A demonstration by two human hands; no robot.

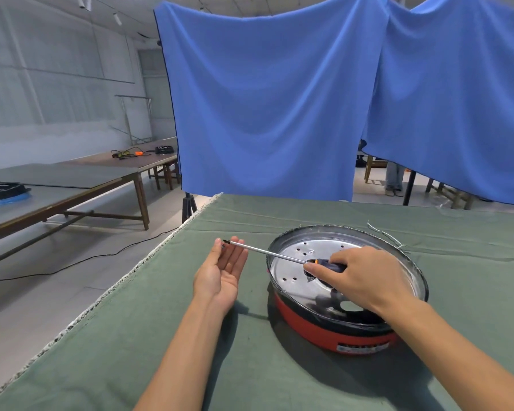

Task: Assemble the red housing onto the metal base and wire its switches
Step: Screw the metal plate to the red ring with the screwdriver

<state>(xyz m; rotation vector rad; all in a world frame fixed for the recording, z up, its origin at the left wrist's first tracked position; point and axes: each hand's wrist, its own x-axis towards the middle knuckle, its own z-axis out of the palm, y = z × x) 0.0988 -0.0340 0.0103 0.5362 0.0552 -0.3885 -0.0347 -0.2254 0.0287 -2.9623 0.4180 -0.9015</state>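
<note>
head view | right hand (356, 280) wrapped round the screwdriver (279, 255) handle above the metal base (297, 280), shaft pointing to 10 o'clock | left hand (223, 269) palm-up, fingers spread — tip just at its fingertips | red housing (324, 333) under the base, on the desk (190, 336) at 4 o'clock

We had open green cloth (190, 366) all along the near and left side of the table, nothing lying there to snag a hand. The red housing (324, 336) with the metal base (297, 262) on top blocked the right centre. The screwdriver (267, 253) shaft stretched leftward across the gap, its tip at the fingertips of the left hand (220, 274), barring that lane. Behind the housing, loose wires (383, 232) cluttered the far cloth. Farther back the blue curtain (279, 99) closed things off.
</note>
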